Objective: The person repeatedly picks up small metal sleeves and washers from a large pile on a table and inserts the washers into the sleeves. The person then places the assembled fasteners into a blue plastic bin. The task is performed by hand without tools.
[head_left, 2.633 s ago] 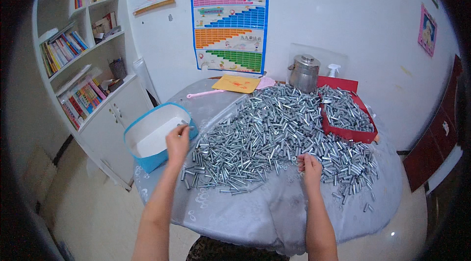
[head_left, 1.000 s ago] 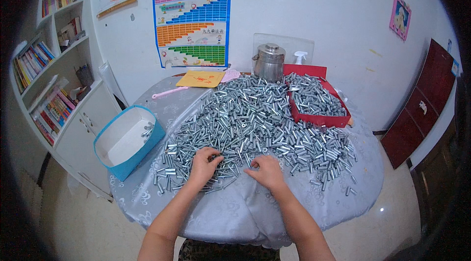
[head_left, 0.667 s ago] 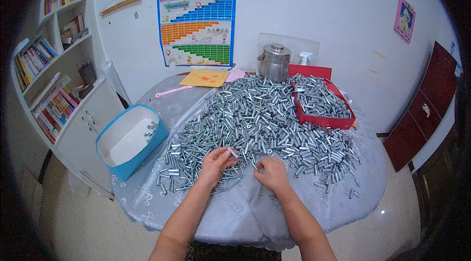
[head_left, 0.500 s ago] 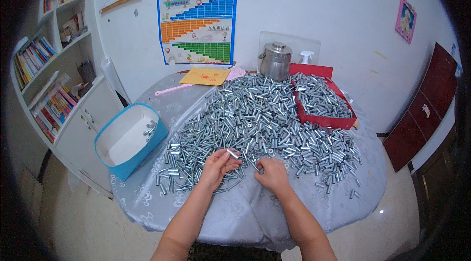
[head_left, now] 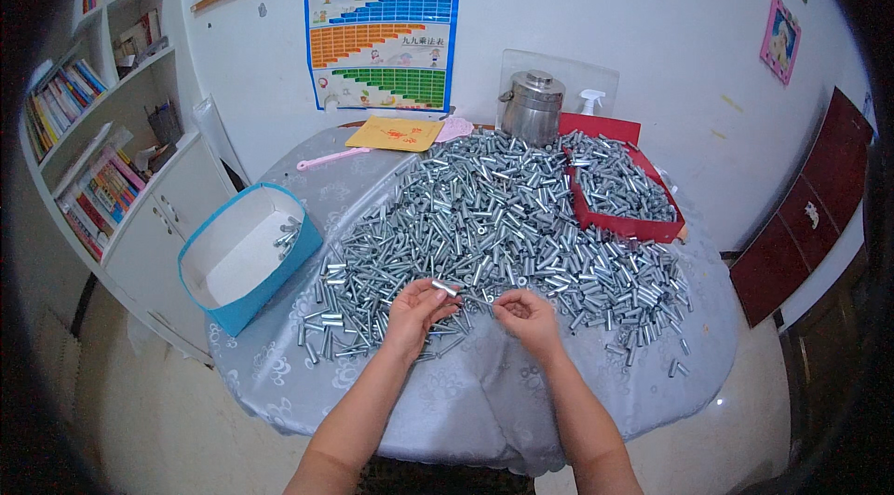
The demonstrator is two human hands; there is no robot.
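My left hand (head_left: 416,316) is closed, pinching a short shiny metal sleeve (head_left: 445,288) between thumb and fingers, just above the near edge of the pile. A little to its right, my right hand (head_left: 527,319) is closed too, its thumb and forefinger pressed together. What sits at those fingertips is too small and too close to the pile to make out. Around and beyond both hands spreads a wide heap of silvery metal sleeves and thin rod-like pieces (head_left: 447,206).
A blue fabric bin (head_left: 251,301) at left holds several metal pieces. Behind the heap stand a red box (head_left: 635,230) full of metal pieces, a steel canister (head_left: 533,109) and a spray bottle (head_left: 591,101). A yellow envelope (head_left: 395,133) lies over a pink swatter (head_left: 333,159).
My right hand has shifted slightly right and up, away from the pile's near edge. The left hand keeps its sleeve almost in place. The view has tilted down a little.
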